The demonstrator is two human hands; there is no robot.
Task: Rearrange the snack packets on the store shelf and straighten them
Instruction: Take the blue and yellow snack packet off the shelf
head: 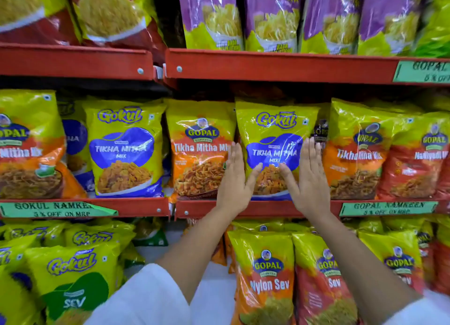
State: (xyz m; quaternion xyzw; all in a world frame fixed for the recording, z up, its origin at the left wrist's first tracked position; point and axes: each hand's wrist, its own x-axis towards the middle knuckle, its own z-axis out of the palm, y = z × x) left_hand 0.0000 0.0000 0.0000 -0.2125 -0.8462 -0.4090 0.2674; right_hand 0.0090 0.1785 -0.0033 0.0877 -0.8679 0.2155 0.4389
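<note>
Fingers: both sets are extended flat and together, thumbs splayed inward; nothing is clasped.
Left hand (235, 176): palm pressed along the left edge of the glossy yellow-and-blue Gokul Tikha Mitha Mix plastic packet (274, 139).
Right hand (308, 176): palm pressed along the same packet's right edge.
Packet position: upright on the middle red metal shelf (267, 209), between the yellow-and-orange Gopal Tikha Mitha Mix packet (197, 149) to the left and a similar Gopal packet (353, 151) to the right.
Risk, slip: the film is slick; uneven palm pressure may twist the packet off square.
Risk, neighbours: sideways force may tilt the adjacent packets.
Risk, fall: pulling the base toward the near shelf lip may tip it onto the lower packets.
</note>
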